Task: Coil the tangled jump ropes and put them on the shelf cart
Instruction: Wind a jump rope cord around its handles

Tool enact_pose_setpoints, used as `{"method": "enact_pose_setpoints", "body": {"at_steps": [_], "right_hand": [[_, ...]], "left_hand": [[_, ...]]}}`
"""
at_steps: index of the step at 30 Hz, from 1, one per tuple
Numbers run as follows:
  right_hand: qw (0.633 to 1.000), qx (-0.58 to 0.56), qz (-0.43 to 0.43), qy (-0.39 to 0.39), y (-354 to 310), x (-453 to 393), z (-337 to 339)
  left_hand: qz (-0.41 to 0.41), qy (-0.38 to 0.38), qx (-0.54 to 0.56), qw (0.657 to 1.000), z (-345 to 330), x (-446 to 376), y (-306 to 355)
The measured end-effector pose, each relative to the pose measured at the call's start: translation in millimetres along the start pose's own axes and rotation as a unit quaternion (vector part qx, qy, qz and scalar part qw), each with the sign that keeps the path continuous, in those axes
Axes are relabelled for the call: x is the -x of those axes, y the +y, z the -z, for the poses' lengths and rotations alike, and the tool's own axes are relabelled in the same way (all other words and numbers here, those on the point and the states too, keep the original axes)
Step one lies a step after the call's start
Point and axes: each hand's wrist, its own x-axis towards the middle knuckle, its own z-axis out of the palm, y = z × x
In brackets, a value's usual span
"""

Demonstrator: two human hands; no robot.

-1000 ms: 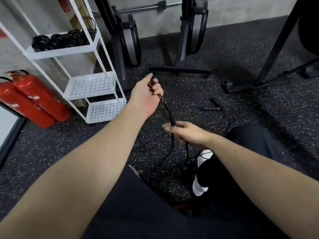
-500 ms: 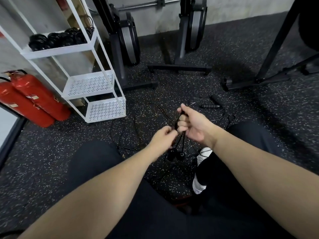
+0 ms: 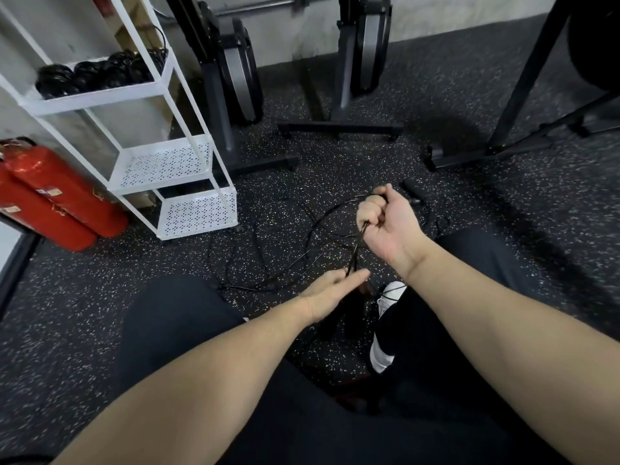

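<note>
Two red fire extinguishers [image 3: 57, 199] lying by the wall, black exercise machines [image 3: 235, 75] standing behind — speckled rubber floor [image 3: 469, 105]

Dark speckled rubber floor [image 3: 100, 330], pale concrete wall [image 3: 295, 35], two red fire extinguishers [image 3: 57, 193] lying at left, black machine stands [image 3: 339, 127] along the wall.

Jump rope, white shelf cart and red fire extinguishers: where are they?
jump rope [image 3: 327, 218]: head view, on the loop arching left of the fist.
white shelf cart [image 3: 164, 165]: head view, on its middle perforated shelf.
red fire extinguishers [image 3: 63, 193]: head view, on the upper cylinder's body.
</note>
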Motion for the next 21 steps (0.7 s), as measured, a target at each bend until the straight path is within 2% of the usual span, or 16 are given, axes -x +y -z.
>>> {"method": "enact_pose_setpoints", "body": {"at_steps": [4, 8, 11, 13, 16, 17, 21], "right_hand": [[0.993, 0.064, 0.052, 0.089, -11, -7, 14], [0.961, 0.246, -0.008, 0.128, -10, -10, 32], [0.919, 0.372, -0.084, 0.102, 0, -11, 37], [0.861, 0.489, -0.12, 0.07, 12, 0, 32], [0.762, 0.639, -0.106, -0.011, 25, 15, 28], [0.744, 0.659, -0.11, -0.034, 27, 17, 30], [0.724, 0.65, -0.199, -0.116, 32, 21, 35]], "left_hand": [[0.006, 0.06, -0.06, 0.996, 2, -2, 9], [0.01, 0.096, 0.056, 0.994, 15, 2, 26], [0.008, 0.12, 0.146, 0.982, 20, -1, 39], [0.012, 0.137, 0.221, 0.965, 25, -3, 44], [0.05, 0.188, 0.317, 0.928, 32, -4, 46], [0.063, 0.21, 0.346, 0.912, 34, -4, 45], [0.089, 0.258, 0.416, 0.867, 42, -4, 43]]}}
